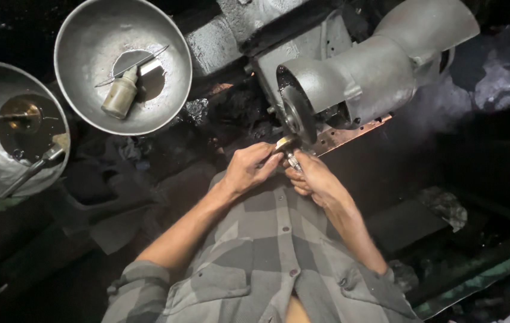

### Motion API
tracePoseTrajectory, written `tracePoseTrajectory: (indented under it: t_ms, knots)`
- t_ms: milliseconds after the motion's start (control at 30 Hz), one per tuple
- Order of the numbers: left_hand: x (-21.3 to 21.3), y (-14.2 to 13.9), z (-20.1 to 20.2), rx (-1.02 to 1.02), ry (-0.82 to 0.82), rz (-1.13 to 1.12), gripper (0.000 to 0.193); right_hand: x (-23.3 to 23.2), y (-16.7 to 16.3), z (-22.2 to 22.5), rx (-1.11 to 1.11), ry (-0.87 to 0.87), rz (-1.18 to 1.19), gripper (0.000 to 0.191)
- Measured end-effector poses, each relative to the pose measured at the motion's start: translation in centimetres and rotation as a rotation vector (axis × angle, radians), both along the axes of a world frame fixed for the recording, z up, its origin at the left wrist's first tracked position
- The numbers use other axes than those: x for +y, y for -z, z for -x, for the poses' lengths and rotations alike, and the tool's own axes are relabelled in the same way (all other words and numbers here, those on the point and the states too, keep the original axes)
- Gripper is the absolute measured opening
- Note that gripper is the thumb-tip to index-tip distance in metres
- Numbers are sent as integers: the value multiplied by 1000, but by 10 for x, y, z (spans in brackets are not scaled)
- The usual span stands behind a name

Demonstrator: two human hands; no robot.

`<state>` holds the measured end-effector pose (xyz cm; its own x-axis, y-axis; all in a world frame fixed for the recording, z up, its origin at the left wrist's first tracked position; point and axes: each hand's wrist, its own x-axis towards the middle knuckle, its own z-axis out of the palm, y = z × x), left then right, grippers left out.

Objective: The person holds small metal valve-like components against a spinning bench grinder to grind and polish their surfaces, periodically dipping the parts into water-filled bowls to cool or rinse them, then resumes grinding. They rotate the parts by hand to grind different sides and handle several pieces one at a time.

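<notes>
Shiny metal workpiece (pixel 283 143), tiny thing, pinched between left hand (pixel 249 169) and right hand (pixel 313 177), both clamped on it, pressed right against the grinding wheel (pixel 295 113) of the grey bench grinder (pixel 380 66).

Place: metalworking workshop.
Evidence: motor-driven grinding wheel (pixel 295 113); grimy dark bench (pixel 165 149); metal bowls (pixel 123 63) holding tools at its upper-left corner.

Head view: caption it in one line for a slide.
Left hand and right hand press a small metal piece against a grinding wheel.
</notes>
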<state>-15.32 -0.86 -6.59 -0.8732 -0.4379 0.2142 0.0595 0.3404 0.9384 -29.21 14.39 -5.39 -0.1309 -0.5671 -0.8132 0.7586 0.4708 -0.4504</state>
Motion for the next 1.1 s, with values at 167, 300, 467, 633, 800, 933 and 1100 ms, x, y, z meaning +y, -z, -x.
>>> tracePoseTrajectory:
  t_ms: [167, 300, 467, 633, 800, 933, 1100]
  knots:
    - [-1, 6, 18, -81, 25, 132, 18, 6, 5, 9, -54, 42, -4, 37]
    - [3, 6, 28, -64, 82, 141, 18, 18, 8, 11, -54, 69, 29, 36]
    - [8, -5, 28, -101, 103, 150, 16, 31, 16, 4, -69, 137, 38, 37]
    - [11, -18, 11, -20, 150, 154, 26, 41, 13, -16, 327, 14, 78, 32]
    - [6, -14, -8, 106, 98, 138, 37, 26, 3, -23, 268, 7, 58, 36]
    - [5, -7, -7, 28, -3, 87, 20, 10, -4, -14, 5, 99, 45, 38]
    - [2, -5, 4, -135, -43, 196, 18, 2, -4, -5, -38, 82, 52, 38]
